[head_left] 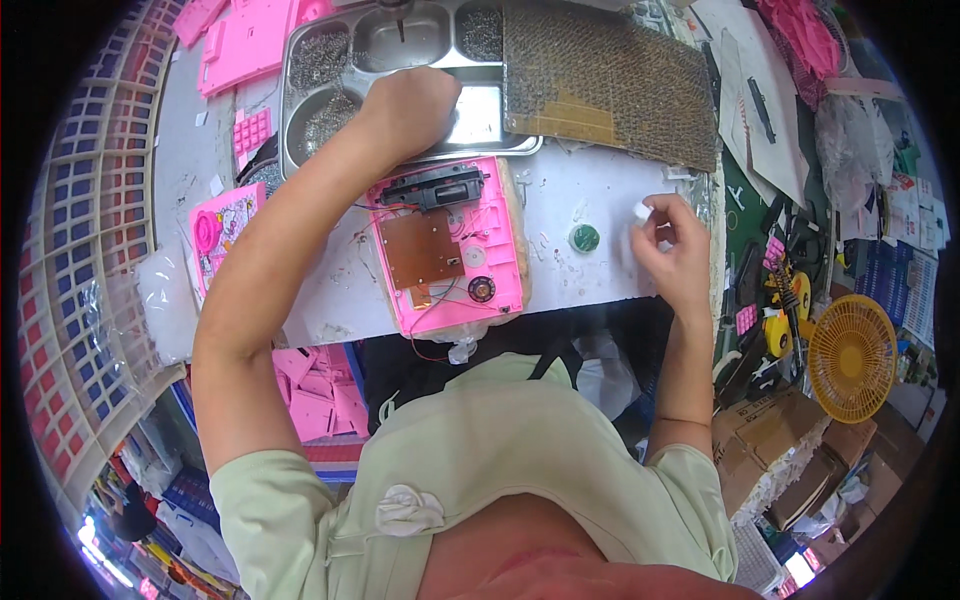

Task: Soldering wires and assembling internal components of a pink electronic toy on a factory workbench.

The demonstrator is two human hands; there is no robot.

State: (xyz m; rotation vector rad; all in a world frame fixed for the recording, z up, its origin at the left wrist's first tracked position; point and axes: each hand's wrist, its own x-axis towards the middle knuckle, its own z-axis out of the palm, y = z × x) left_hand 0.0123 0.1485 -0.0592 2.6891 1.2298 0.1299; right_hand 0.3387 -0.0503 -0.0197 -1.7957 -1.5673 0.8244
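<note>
Brown cardboard boxes stand stacked on the floor at the lower right, beside a yellow fan. Clear plastic bags holding small parts lie at the far right of the bench, near sheets of printed paper in white, red and green. Another clear bag lies at the bench's left edge.

Pink toy casing with brown circuit board, green round cap, silver metal tray, yellow fan.
</note>
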